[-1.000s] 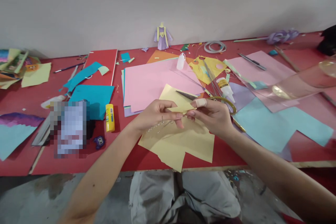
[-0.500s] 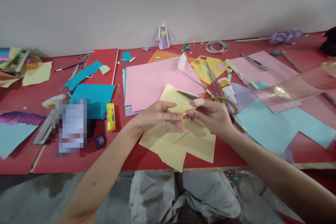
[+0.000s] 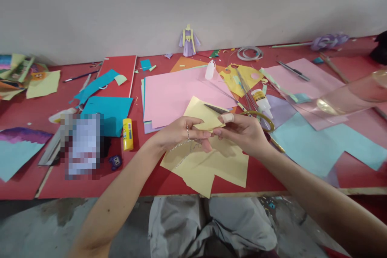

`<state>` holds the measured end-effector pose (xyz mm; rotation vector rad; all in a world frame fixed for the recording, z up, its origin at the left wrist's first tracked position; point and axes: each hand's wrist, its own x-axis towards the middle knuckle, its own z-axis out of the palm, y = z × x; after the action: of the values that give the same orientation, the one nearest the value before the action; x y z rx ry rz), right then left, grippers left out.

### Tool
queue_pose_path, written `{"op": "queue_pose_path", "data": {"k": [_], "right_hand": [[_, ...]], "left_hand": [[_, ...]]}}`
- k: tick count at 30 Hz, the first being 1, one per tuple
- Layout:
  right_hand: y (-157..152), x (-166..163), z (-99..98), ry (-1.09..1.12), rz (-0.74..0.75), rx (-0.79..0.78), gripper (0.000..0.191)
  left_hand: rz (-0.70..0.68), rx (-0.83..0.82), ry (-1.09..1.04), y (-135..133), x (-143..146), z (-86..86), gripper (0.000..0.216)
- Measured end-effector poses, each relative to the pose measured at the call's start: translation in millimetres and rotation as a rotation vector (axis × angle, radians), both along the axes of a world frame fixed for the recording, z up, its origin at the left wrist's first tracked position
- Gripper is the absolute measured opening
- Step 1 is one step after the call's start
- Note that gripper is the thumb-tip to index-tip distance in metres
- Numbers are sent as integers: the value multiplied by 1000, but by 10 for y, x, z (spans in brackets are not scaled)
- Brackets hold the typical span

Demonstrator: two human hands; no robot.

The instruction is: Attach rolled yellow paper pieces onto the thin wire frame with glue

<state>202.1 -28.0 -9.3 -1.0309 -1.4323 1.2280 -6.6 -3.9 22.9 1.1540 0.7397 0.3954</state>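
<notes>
My left hand [image 3: 189, 129] and my right hand [image 3: 243, 131] meet above pale yellow paper [image 3: 193, 179], with their fingertips pinched close together. Whatever they pinch is too small and too covered to make out. A twisted silver chain or wire [image 3: 183, 159] hangs by my left hand. Scissors with gold-coloured handles [image 3: 270, 124] lie partly behind my right hand, their dark blades pointing left over the yellow paper. A whitish wrap covers one of my right fingers.
Pink sheets [image 3: 175, 96] lie behind my hands, with a small white bottle [image 3: 210, 70] on them. A glue stick [image 3: 127, 134] and blue paper [image 3: 105, 115] are left. A glue bottle [image 3: 262, 104] and light-blue paper [image 3: 311, 145] lie right. A paper doll [image 3: 189, 42] leans against the wall.
My right fingers have shifted slightly left, closer to my left fingertips. My left hand and the scissors look the same.
</notes>
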Motion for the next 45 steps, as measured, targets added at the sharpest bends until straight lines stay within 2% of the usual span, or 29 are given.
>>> {"op": "queue_pose_path", "data": {"k": [4, 7, 10, 16, 23, 26, 30, 37, 40, 43, 45], "right_hand": [[3, -1, 33, 24, 31, 23, 25], [9, 4, 90, 10, 105, 83, 19], [19, -7, 137, -15, 129, 77, 13], [48, -15, 119, 23, -65, -107, 20], [78, 22, 105, 8, -99, -153, 23], [104, 46, 101, 42, -154, -143, 20], [152, 82, 49, 122, -162, -156, 18], [220, 120, 24, 316, -212, -265, 22], [227, 124, 51, 419, -173, -328, 24], [216, 112, 63, 455, -128, -389, 25], [202, 94, 67, 456, -115, -407, 26]], "left_hand": [[-16, -3, -22, -7, -7, 7, 18], [-24, -1, -10, -3, -13, 9, 17], [-26, -21, -10, 15, -11, 4, 13], [42, -144, -112, 39, -32, -39, 17], [80, -129, -80, 98, -133, -47, 21], [77, -3, -13, 128, -156, -33, 27], [196, 282, 104, 126, -133, -27, 24], [332, 550, 60, 112, -118, -75, 22], [410, 736, 258, 149, -122, -132, 19], [450, 1037, 527, 163, -95, -166, 16], [438, 1207, 525, 134, -57, -155, 11]]}}
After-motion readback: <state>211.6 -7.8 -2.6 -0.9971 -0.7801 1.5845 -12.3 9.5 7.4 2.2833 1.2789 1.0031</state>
